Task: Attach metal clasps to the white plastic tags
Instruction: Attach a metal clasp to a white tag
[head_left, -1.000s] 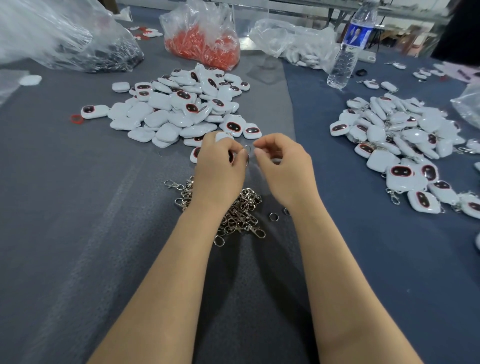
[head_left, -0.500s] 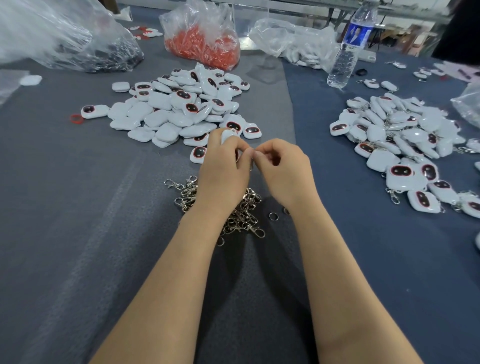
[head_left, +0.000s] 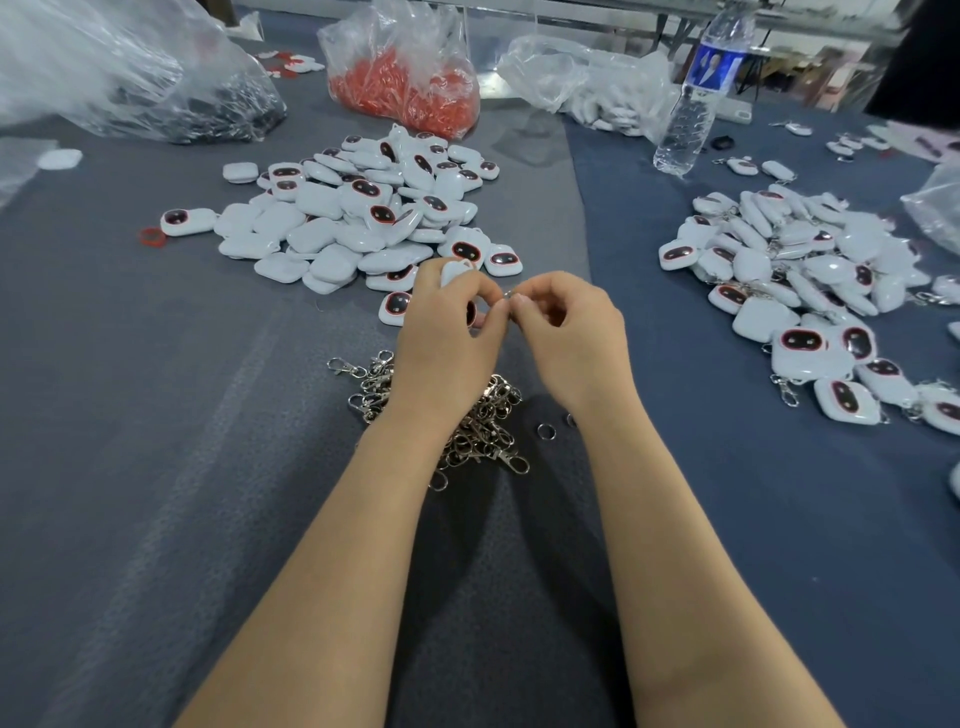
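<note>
Head view is showing a bench (head_left: 156, 467) that is wearing two cloths side by side, grey on the left and a blue cloth (head_left: 779, 519) on the right. Beyond the far edge the room is blurring into pale metal framing.

Along the back, a clear bag of dark metal parts (head_left: 171, 98), a bag of orange-red pieces (head_left: 410, 88) and a bag of white pieces (head_left: 587, 93) are slumping on the bench. A water bottle (head_left: 691, 104) is standing upright on the blue cloth, wearing a blue label (its writing is too blurred to read).

A heap of white tags (head_left: 353, 218) is lying on the grey cloth ahead of the hands. A second heap (head_left: 795, 280), with clasps showing among the tags, is spreading over the blue cloth. A pile of metal clasps (head_left: 483, 426) is lying under the left wrist, with a loose ring (head_left: 546, 430) just beside it.

Both forearms are reaching forward, and the hands are meeting above the bench between the clasp pile and the near edge of the left heap. The left hand (head_left: 447, 338) is curling round a white tag (head_left: 454, 270), which is poking out above the knuckles. The right hand (head_left: 571, 338) is pinching a small metal piece (head_left: 506, 296) at its fingertips (too small to tell ring from clasp), touching the left hand's fingertips.
</note>
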